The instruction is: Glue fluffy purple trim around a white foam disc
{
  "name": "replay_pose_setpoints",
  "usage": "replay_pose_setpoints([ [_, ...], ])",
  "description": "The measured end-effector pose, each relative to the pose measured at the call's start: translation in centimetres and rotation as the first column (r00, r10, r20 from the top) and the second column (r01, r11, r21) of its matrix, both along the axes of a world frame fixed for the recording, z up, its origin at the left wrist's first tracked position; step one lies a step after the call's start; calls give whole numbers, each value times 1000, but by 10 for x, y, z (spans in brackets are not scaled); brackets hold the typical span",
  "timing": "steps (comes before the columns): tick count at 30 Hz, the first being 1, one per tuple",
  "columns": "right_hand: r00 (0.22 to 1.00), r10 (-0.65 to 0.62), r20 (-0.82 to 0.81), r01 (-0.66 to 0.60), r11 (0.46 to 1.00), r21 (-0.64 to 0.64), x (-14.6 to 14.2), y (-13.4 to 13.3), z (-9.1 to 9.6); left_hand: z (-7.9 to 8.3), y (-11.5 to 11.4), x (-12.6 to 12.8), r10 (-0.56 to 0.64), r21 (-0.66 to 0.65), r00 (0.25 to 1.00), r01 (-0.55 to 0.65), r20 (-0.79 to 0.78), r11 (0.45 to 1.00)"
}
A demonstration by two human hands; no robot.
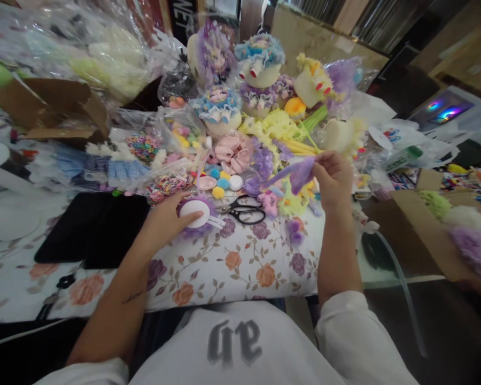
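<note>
My left hand [166, 216] rests on the flowered tablecloth [240, 262] and grips a white round piece ringed with purple fluff [195, 214]. My right hand [334, 179] is raised a little above the table, fingers pinched on a purple fuzzy strip [292, 172] that stretches to the left. Black-handled scissors [244, 209] lie on the cloth between the two hands. Small coloured pompoms [223, 183] and pink pieces [232, 149] lie just behind the scissors.
Decorated doll-like craft pieces [218, 107] crowd the back of the table with yellow fluff [276, 125]. A black flat thing [92, 224] lies at left. Cardboard boxes stand at far left [52, 107] and at right [425, 224]. Plastic bags [104, 53] are piled behind.
</note>
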State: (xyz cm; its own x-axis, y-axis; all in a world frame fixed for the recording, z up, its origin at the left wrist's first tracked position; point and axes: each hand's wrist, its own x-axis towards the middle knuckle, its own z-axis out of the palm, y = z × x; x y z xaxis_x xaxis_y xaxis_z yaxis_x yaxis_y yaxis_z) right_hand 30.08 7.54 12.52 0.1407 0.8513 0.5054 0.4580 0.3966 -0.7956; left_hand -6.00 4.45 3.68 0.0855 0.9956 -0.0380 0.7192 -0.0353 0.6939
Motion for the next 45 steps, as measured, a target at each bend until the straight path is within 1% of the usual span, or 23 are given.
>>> replay_pose_setpoints([
  [1, 1000, 9, -26, -9, 1000, 6, -4, -3, 4, 4, -2, 1, -6, 49, 999, 8, -49, 999],
  [3, 997, 57, -46, -59, 997, -41, -17, -14, 9, 14, -10, 5, 21, 183, 996, -6, -84, 983],
  [5, 987, 155, -50, -160, 978, -135, -33, -30, 9, 25, -20, 16, 37, 307, 999, -37, 6, 951],
  [6, 976, 212, -49, -218, 960, -174, -41, -39, 6, 30, -25, 25, -14, 306, 993, -23, 118, 952],
  [7, 962, 271, -37, -272, 941, -202, -49, -48, 2, 33, -31, 34, -72, 264, 958, -5, 278, 964],
  [8, 945, 328, -9, -321, 919, -228, -57, -55, -5, 35, -36, 45, -139, 186, 892, 63, 431, 981],
  [9, 925, 380, 34, -359, 898, -253, -64, -62, -12, 35, -40, 55, -201, 100, 808, 175, 554, 979],
  [10, 902, 423, 85, -386, 880, -275, -70, -69, -20, 33, -43, 65, -245, 62, 735, 267, 633, 962],
  [11, 882, 452, 131, -401, 868, -291, -75, -74, -29, 30, -46, 73, -272, 34, 705, 332, 655, 943],
  [13, 864, 473, 170, -410, 860, -305, -79, -82, -45, 21, -49, 84, -286, -10, 729, 373, 622, 928],
  [15, 877, 463, 127, -410, 860, -303, -77, -87, -58, 11, -50, 87, -291, -32, 746, 385, 599, 922],
  [19, 899, 438, 13, -407, 847, -343, -66, -93, -70, 1, -47, 81, -244, -89, 733, 383, 636, 919],
  [22, 907, 421, -27, -397, 829, -394, -60, -96, -73, 0, -45, 80, -152, -124, 722, 315, 675, 941],
  [26, 907, 422, -6, -375, 800, -468, -52, -98, -80, 1, -44, 81, -76, -107, 755, 191, 652, 976],
  [28, 909, 415, 32, -341, 788, -513, -45, -100, -83, 2, -43, 78, -103, -81, 769, 198, 631, 977],
  [31, 900, 431, 59, -323, 753, -573, -32, -104, -85, 5, -44, 65, -219, -77, 810, 308, 544, 948],
  [33, 879, 469, 79, -331, 722, -608, -23, -107, -83, 7, -45, 52, -318, -140, 836, 417, 448, 898],
  [34, 864, 496, 92, -337, 704, -625, -19, -108, -81, 8, -45, 46, -371, -190, 833, 476, 410, 859],
  [36, 824, 555, 118, -356, 668, -653, -13, -110, -77, 9, -45, 34, -433, -227, 824, 530, 366, 817],
  [38, 791, 594, 145, -368, 652, -663, -9, -110, -74, 9, -44, 25, -453, -223, 835, 528, 314, 819],
  [40, 778, 603, 177, -368, 666, -649, -6, -110, -72, 9, -44, 17, -460, -205, 855, 508, 240, 837],
  [42, 770, 604, 204, -362, 678, -640, -4, -109, -72, 8, -44, 11, -479, -202, 861, 507, 174, 838],
  [45, 754, 617, 225, -317, 641, -699, 0, -112, -76, 5, -46, 3, -497, -217, 860, 510, 115, 832],
])
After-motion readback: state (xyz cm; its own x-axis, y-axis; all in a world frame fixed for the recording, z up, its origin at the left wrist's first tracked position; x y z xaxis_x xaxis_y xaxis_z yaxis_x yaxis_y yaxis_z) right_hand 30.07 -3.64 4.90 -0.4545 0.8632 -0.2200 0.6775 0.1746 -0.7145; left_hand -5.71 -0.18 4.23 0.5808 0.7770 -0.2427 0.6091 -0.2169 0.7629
